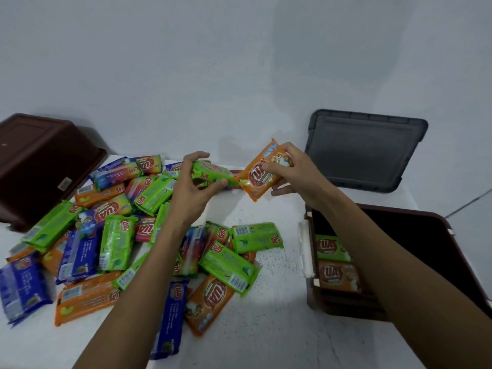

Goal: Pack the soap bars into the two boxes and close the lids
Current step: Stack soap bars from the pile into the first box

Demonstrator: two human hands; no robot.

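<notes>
Several wrapped soap bars (pixel 117 235) in green, orange and blue lie piled on the white table (pixel 274 315). My left hand (pixel 191 182) grips a green soap bar (pixel 213 173) above the far end of the pile. My right hand (pixel 290 169) holds an orange soap bar (pixel 259 179) tilted in the air, just right of the green one. At the right stands an open brown box (pixel 426 235); a green bar (pixel 331 247) and an orange bar (pixel 338 275) lie inside, against its left wall. A second brown box (pixel 40 166) sits upside down at the far left.
A grey lid (pixel 362 150) leans against the white wall behind the open box. My right forearm crosses over the open box's near left corner. The table's right edge runs just beyond that box.
</notes>
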